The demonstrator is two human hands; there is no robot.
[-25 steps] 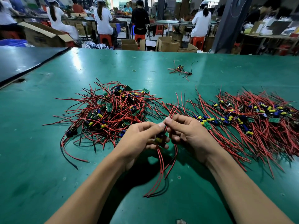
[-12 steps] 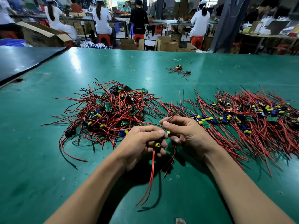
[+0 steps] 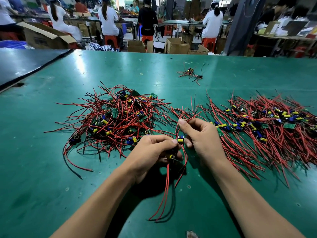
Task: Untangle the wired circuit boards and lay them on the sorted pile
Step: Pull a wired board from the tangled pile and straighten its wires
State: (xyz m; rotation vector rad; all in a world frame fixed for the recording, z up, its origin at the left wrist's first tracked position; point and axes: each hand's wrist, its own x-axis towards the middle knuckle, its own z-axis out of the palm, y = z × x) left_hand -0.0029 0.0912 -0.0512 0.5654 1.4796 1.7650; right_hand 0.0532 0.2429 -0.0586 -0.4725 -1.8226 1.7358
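A tangled heap of circuit boards [image 3: 118, 115] with red and black wires lies left of centre on the green table [image 3: 42, 169]. The sorted pile [image 3: 267, 124], boards in a row with wires combed toward me, spreads to the right. My left hand [image 3: 154, 152] grips a small board with a yellow capacitor [image 3: 171, 156]; its red and black wires hang down toward me. My right hand [image 3: 200, 136] pinches red wires above a second board [image 3: 181, 139] that sits between both hands.
A small separate bundle of wired boards [image 3: 190, 73] lies farther back on the table, near a rubber band [image 3: 141, 74]. A darker table [image 3: 20, 64] adjoins at the left. Beyond the far edge stand cardboard boxes [image 3: 176, 46] and seated people at benches.
My right hand has lifted and drawn wires upward, so a second board now shows between the hands. The hanging wires have swung a little to the right.
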